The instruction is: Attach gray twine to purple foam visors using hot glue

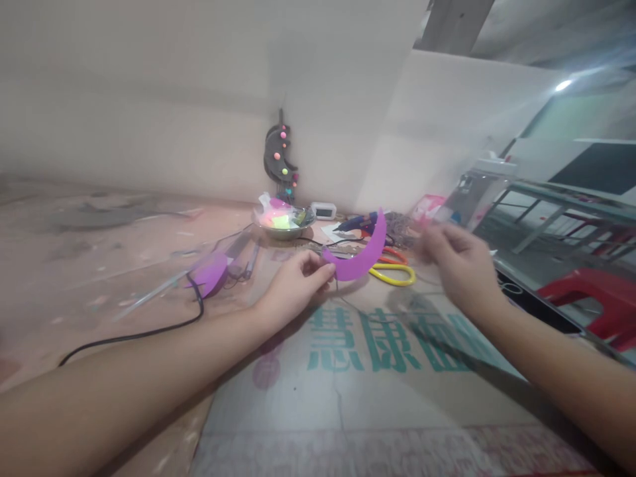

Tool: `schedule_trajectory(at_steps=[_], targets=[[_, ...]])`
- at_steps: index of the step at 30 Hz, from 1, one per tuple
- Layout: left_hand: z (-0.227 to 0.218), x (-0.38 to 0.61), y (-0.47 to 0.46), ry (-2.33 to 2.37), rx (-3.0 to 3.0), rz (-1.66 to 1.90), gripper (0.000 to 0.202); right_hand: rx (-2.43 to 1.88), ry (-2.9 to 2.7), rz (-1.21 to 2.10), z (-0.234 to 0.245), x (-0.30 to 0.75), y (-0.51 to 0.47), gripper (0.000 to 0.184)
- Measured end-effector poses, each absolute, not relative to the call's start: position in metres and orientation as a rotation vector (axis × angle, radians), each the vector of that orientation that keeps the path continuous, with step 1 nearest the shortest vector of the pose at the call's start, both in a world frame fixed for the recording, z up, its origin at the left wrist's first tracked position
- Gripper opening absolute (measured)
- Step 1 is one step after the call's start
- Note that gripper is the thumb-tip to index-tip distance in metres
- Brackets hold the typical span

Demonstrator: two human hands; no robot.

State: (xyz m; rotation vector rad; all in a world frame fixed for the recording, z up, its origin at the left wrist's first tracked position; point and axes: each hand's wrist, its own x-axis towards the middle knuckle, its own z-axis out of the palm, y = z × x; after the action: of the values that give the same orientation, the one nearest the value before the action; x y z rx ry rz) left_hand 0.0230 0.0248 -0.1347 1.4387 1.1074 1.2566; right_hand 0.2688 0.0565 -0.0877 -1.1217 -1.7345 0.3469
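My left hand (pixel 305 281) pinches one end of a purple crescent-shaped cutout (pixel 358 262), which curves up to the right above the printed board (pixel 268 430). Off to the right, my right hand (pixel 460 262) is raised with thumb and fingers pressed together. Its fingertips are smeared, so I cannot make out what they hold. Behind the crescent lie scissors with yellow handles (pixel 397 281). Another purple piece (pixel 211 273) rests on the table to the left, beside a black cord (pixel 149 334).
A metal bowl (pixel 283 232) of bright bits stands at the back, near a small white digital display (pixel 324 211). A dark crescent ornament with colored balls (pixel 279 156) is against the wall. A blue glue gun (pixel 360 222) lies behind the scissors. A red stool (pixel 591 298) is at right.
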Motion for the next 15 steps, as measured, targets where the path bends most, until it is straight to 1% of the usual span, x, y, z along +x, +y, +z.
schedule_trajectory(at_steps=[2, 4, 7, 11, 13, 15], targets=[[-0.135, 0.022, 0.024, 1.124, 1.482, 1.276, 0.022, -1.176, -1.902, 0.668, -0.093, 0.252, 0.036, 0.032], [-0.135, 0.022, 0.023, 1.118, 1.506, 1.285, 0.023, -1.204, -1.934, 1.034, -0.104, 0.235, 0.025, 0.034], [-0.136, 0.022, 0.022, 1.100, 1.525, 1.283, 0.024, -1.214, -1.899, 1.361, -0.120, 0.217, 0.020, 0.040], [-0.134, 0.022, 0.020, 1.124, 1.556, 1.278, 0.024, -1.105, -1.801, 1.587, -0.124, 0.210, 0.018, 0.045], [-0.135, 0.022, 0.021, 1.153, 1.572, 1.281, 0.023, -1.116, -1.836, 1.591, -0.117, 0.213, 0.016, 0.042], [-0.136, 0.022, 0.021, 1.158, 1.570, 1.291, 0.023, -1.186, -1.931, 1.498, -0.107, 0.220, 0.017, 0.037]])
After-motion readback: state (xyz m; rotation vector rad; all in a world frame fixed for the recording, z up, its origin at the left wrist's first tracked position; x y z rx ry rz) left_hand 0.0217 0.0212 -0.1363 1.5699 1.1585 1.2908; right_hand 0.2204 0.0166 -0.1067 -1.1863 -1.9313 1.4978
